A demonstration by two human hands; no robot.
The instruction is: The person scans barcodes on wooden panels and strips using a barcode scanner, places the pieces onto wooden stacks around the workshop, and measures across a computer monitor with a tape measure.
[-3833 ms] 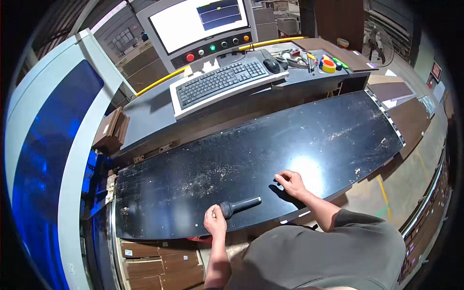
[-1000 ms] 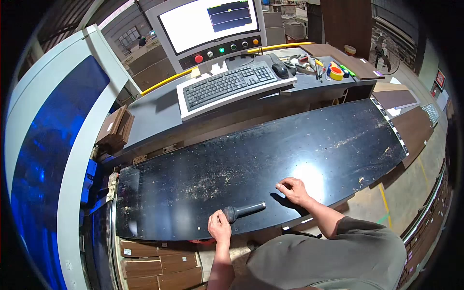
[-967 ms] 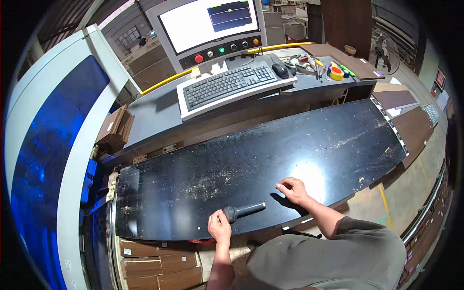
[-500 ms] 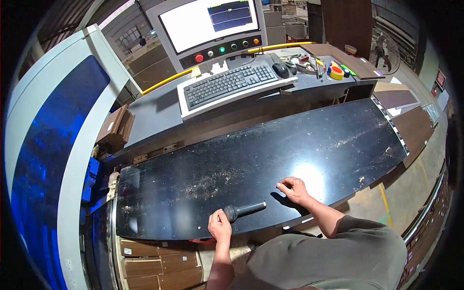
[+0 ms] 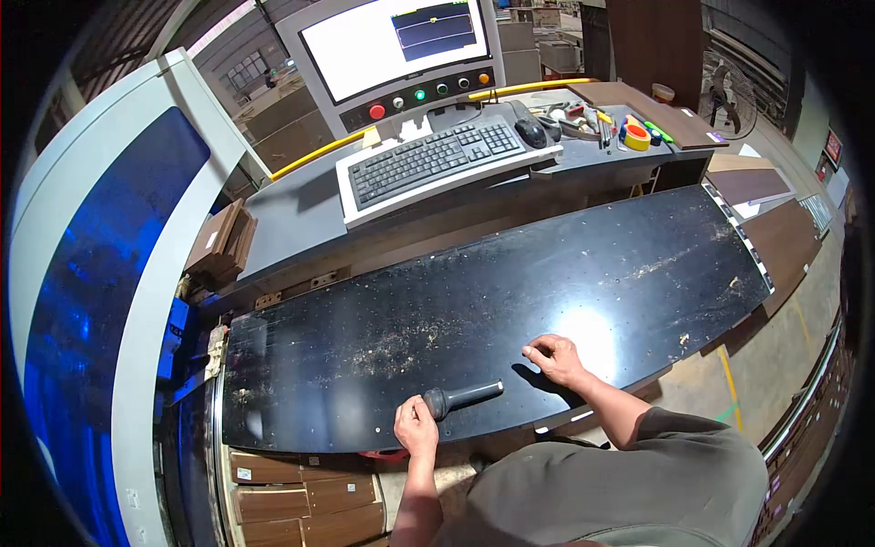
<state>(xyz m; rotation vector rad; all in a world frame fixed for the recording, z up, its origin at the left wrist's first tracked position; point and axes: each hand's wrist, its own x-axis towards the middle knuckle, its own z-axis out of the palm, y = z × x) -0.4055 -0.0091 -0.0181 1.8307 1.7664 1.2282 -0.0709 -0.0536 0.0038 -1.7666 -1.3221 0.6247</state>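
A dark grey, microphone-shaped tool (image 5: 469,395) with a rounded head and a tapered handle lies near the front edge of the black tabletop (image 5: 492,273). My left hand (image 5: 416,427) is at its rounded end, fingers curled closed against the head, and the handle points right. To the right of the tool, my right hand (image 5: 556,358) hovers over the tabletop, casting a shadow. Its thumb and fingers are curled together. Whether anything small is pinched there cannot be made out.
Behind the tabletop, a grey ledge carries a keyboard (image 5: 433,162), a mouse (image 5: 530,134), tape rolls (image 5: 635,135) and loose tools. A monitor (image 5: 396,46) with buttons stands beyond. At left is a blue-windowed machine cover (image 5: 118,228). Brown boards (image 5: 310,492) lie below the front edge.
The view has shifted very slightly. Both hands and the grey tool stay where they were.
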